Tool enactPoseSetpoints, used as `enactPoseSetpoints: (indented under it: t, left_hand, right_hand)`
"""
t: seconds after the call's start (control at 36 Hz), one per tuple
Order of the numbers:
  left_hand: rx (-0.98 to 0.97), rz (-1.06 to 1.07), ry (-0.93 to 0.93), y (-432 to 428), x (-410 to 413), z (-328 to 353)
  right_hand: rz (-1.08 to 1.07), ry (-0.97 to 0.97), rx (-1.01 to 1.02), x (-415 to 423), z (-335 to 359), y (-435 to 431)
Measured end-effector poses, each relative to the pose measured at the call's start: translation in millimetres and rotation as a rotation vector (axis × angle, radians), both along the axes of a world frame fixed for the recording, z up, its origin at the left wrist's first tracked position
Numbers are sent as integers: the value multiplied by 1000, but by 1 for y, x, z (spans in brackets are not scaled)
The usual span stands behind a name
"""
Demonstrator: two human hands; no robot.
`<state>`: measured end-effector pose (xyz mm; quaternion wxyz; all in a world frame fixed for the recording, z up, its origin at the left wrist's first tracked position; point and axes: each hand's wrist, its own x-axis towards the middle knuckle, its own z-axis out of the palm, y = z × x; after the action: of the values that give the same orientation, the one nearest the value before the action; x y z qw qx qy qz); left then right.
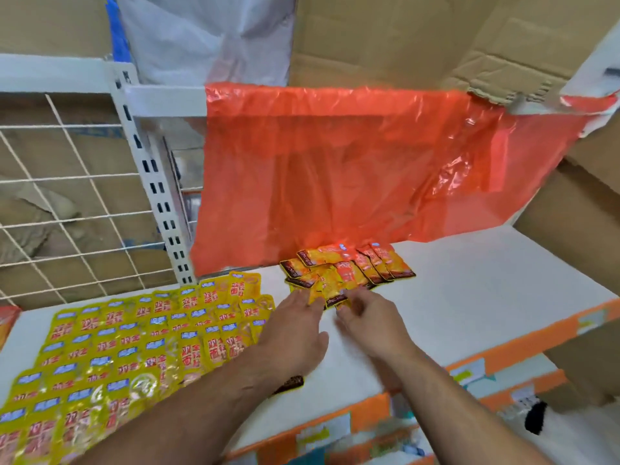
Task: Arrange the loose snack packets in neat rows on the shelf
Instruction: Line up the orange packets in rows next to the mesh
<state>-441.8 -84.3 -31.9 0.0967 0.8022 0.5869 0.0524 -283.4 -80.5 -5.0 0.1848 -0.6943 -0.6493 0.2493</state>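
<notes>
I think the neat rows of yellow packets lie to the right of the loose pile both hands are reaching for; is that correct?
Not quite. The head view shows the rows of yellow packets to the left of the loose pile, not the right. The left hand and the right hand are both reaching for that pile.

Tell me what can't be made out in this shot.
Head view:
- Right hand: motion blur; whether its grip holds a packet is unclear.
- Dark packet: mostly hidden under the left forearm.
- Orange bag: hides whatever lies behind it.
- Price labels: blurred, unreadable.
- Yellow packets: rows cut off by the bottom-left edge.
</notes>
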Motion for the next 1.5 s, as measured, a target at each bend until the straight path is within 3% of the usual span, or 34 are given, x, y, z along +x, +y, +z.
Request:
enactPoseSetpoints:
  t: [0.22, 0.42, 0.58, 0.67, 0.89, 1.11, 1.42, 1.5]
  left_hand:
    - [-24, 201, -2, 1, 45, -4]
    - [14, 361, -66, -14, 66, -4]
    - [89, 533, -187, -29, 83, -5]
    - [145, 639, -140, -33, 86, -7]
    - [44, 822, -138, -22, 96, -7]
    - [-151, 895, -324, -10, 92, -10]
    - [-93, 968, -603, -10, 89, -4]
    - [-87, 984, -764, -15, 86, 0]
  right_hand:
    - [166, 138, -95, 24, -9, 49]
    - [159, 293, -56, 47, -22, 61]
    - [110, 306, -79, 69, -33, 55]
    - [128, 286, -138, 78, -40, 53]
    - [227, 171, -53, 76, -48, 61]
    - [225, 270, -93, 81, -56, 64]
    - [197, 473, -152, 87, -49, 63]
    - [214, 512, -124, 90, -44, 58]
